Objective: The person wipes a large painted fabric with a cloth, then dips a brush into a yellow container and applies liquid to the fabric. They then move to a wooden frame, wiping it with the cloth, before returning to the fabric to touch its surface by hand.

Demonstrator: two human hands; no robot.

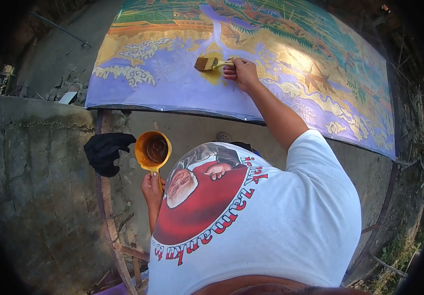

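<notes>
My right hand [243,73] is closed around the handle of a wide, flat paintbrush [207,64]. Its brown bristles rest on the patterned cloth [172,96], over a wet-looking yellowish patch on the purple ground. Green, gold and purple motifs of leaves and cloud-like shapes cover the cloth. Lower down, my left hand [152,186] grips the handle of a yellow-orange plastic dipper [141,156]. Dark brown liquid [156,149] lies inside the dipper, which is held below the cloth's near edge and apart from it.
The cloth is stretched over a frame with a wooden beam [105,196] running towards me on the left. A black rag [106,153] hangs on that beam beside the dipper. A concrete block wall [40,162] stands at left, with rubble [64,88] behind it.
</notes>
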